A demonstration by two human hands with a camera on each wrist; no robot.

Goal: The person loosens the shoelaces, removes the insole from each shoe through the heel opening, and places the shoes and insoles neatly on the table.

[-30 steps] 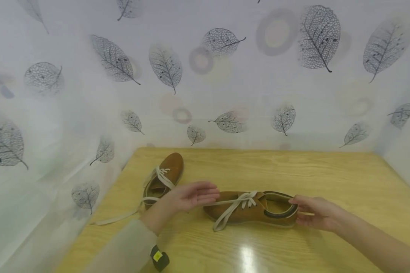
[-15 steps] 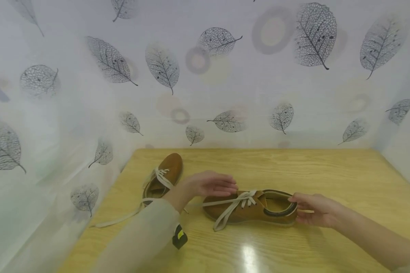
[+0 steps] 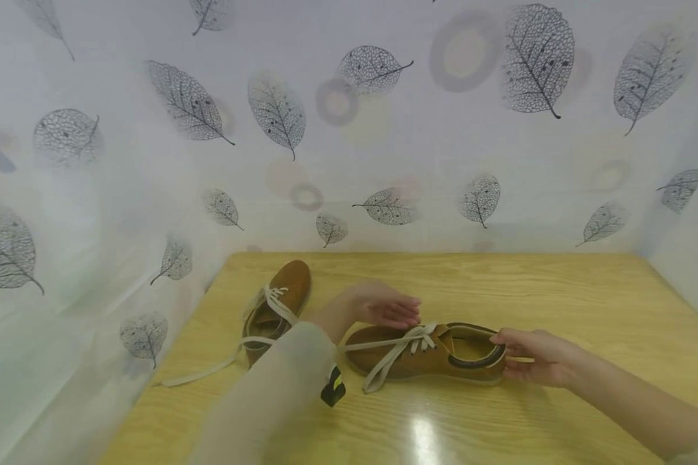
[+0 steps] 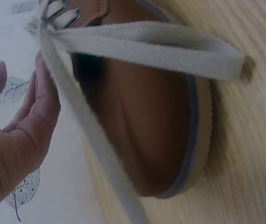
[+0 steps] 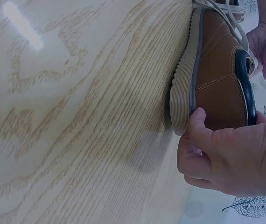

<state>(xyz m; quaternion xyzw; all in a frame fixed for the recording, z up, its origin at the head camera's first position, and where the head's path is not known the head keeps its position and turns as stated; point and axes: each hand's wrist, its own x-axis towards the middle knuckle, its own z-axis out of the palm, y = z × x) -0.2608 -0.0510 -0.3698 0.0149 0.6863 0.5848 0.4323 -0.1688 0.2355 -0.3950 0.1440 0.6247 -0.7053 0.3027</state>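
A brown lace-up shoe [image 3: 436,369] stands on the table, toe to the left and heel to the right. My right hand [image 3: 538,359] holds its heel; in the right wrist view the thumb presses the heel's side just above the ribbed sole [image 5: 182,100]. On the shoe's far side, by the lacing, my left hand [image 3: 387,305] hovers with fingers loosely extended and nothing held. The cream shoelace [image 4: 137,44] makes a loop over the near side, and a loose end runs across the toe. In the left wrist view the fingertips are near the lace; contact cannot be told.
A second brown shoe [image 3: 293,282] lies at the left, toe pointing away, partly hidden by the left arm. Its loose lace [image 3: 198,376] trails towards the table's left edge. White leaf-patterned sheeting [image 3: 349,155] stands behind and to the left of the wooden table [image 3: 529,290].
My left hand has moved right and away from me, from the toe to the far side by the lacing. The right hand and the held shoe have stayed nearly still.
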